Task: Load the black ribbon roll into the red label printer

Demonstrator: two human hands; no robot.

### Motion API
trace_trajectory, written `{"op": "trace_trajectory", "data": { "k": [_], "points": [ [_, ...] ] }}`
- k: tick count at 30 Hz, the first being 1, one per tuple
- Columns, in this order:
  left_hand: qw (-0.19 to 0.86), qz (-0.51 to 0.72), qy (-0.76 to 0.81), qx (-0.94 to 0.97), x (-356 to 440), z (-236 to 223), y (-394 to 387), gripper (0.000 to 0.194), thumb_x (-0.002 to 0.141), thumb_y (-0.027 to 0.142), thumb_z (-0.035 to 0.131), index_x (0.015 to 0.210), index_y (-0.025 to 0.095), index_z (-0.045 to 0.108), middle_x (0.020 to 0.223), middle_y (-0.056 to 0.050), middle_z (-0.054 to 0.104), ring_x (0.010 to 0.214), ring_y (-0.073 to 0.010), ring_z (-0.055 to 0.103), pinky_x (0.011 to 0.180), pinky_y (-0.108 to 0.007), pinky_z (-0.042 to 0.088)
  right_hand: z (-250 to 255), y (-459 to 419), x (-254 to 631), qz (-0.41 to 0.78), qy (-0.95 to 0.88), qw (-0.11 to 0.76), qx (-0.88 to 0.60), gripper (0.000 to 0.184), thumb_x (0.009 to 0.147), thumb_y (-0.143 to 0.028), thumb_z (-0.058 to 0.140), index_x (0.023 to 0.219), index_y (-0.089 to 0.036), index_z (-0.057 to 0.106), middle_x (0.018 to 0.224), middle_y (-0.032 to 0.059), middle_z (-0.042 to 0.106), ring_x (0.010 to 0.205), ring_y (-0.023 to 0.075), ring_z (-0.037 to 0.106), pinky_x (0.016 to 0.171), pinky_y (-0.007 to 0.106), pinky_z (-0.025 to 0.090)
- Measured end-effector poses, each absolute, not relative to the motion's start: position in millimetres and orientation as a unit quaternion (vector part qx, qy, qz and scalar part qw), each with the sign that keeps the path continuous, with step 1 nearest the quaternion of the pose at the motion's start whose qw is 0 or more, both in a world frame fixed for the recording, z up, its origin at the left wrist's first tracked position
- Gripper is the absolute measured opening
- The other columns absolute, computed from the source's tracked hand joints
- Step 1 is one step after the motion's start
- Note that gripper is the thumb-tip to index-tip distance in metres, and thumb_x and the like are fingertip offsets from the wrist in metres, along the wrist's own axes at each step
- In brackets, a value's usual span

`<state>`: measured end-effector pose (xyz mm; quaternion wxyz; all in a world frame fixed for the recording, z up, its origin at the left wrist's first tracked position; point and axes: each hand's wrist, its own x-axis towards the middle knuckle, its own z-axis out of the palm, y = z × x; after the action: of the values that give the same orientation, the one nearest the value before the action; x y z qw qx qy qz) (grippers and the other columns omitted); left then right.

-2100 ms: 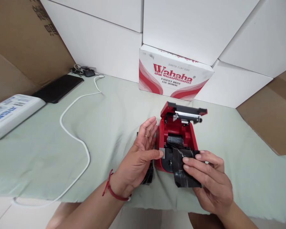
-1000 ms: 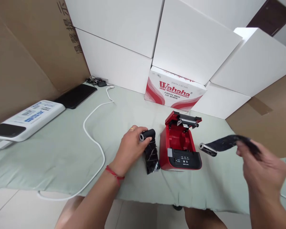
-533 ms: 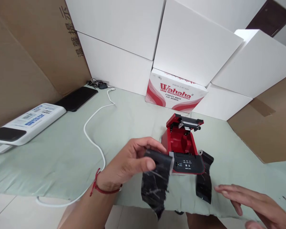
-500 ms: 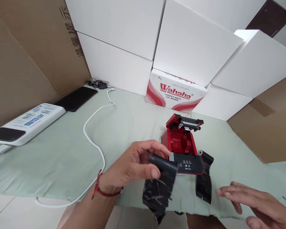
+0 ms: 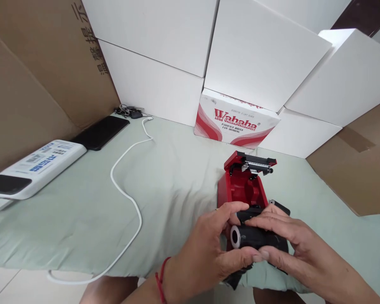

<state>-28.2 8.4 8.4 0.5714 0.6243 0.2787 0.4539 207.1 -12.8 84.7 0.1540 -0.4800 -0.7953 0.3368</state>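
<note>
A small black roll (image 5: 256, 237) of film or tape, with a hollow pale core at its left end, lies level between my hands. My left hand (image 5: 205, 242) grips its left end with thumb and fingers. From the right, my right hand (image 5: 299, 240) closes over the roll, its thumb nearly meeting the left one. Just behind stands a red label printer (image 5: 224, 191), its lid (image 5: 251, 162) raised and its bay showing no roll. My hands cover most of its black front panel. A second black roll (image 5: 280, 207) lies right of the printer, partly hidden by my right hand.
A Wahaha carton (image 5: 234, 122) leans against white boxes (image 5: 155, 84) at the back. On the left are a white power bank (image 5: 50, 162), a dark phone (image 5: 101, 131) and keys (image 5: 129, 111). A white cable (image 5: 126, 192) curves across the green cloth (image 5: 164, 181).
My right hand has come in from the right and taken hold of the roll. My left hand has moved right, and the roll's hanging strip is now mostly hidden.
</note>
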Motion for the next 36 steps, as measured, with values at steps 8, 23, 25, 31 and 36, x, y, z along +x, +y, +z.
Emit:
{"op": "trace_trajectory", "data": {
  "k": [8,23,25,31,36],
  "points": [
    [0.142,0.521,0.353,0.764,-12,-2,-5,0.036,0.098,0.01,0.05,0.132,0.016,0.06,0.118,-0.013,0.073,0.1,-0.0221,0.071,0.084,-0.036,0.059,67,35,219,0.251,-0.72,0.17,-0.625,0.039,0.1,-0.05,0.061,0.132,-0.031,0.074,0.11,0.0075,0.074,0.099,0.0253,0.074,0.089,0.043,0.062],
    [0.014,0.518,0.308,0.798,21,-21,-1,0.024,0.098,0.006,0.059,0.113,0.015,0.075,0.111,-0.003,0.081,0.118,-0.0204,0.068,0.135,-0.045,0.026,73,79,188,0.113,-0.771,-0.064,-0.624,0.04,0.095,-0.017,0.058,0.13,-0.026,0.075,0.118,0.0119,0.079,0.106,0.0327,0.074,0.086,0.04,0.053],
    [0.013,0.527,0.299,0.795,24,-23,0,0.021,0.097,0.006,0.062,0.111,0.016,0.075,0.108,0.0,0.082,0.114,-0.0187,0.069,0.136,-0.047,0.023,72,80,186,0.114,-0.774,-0.076,-0.618,0.041,0.096,-0.017,0.056,0.131,-0.026,0.075,0.121,0.0107,0.081,0.106,0.0317,0.076,0.087,0.041,0.055],
    [0.014,0.534,0.277,0.799,20,-24,-2,0.021,0.101,0.01,0.059,0.113,0.017,0.075,0.111,0.0,0.084,0.115,-0.0173,0.071,0.137,-0.048,0.022,91,44,214,0.184,-0.773,0.149,-0.589,0.033,0.106,-0.043,0.057,0.126,-0.031,0.08,0.127,0.0041,0.083,0.111,0.0257,0.078,0.097,0.038,0.062],
    [0.033,0.539,0.277,0.795,16,-20,-6,0.026,0.102,0.007,0.057,0.118,0.015,0.075,0.109,-0.002,0.085,0.113,-0.0169,0.073,0.137,-0.045,0.025,92,43,230,0.093,-0.644,0.429,-0.627,0.034,0.103,-0.057,0.064,0.12,-0.033,0.08,0.121,0.0054,0.083,0.111,0.0277,0.078,0.098,0.044,0.063]
  ]
}}
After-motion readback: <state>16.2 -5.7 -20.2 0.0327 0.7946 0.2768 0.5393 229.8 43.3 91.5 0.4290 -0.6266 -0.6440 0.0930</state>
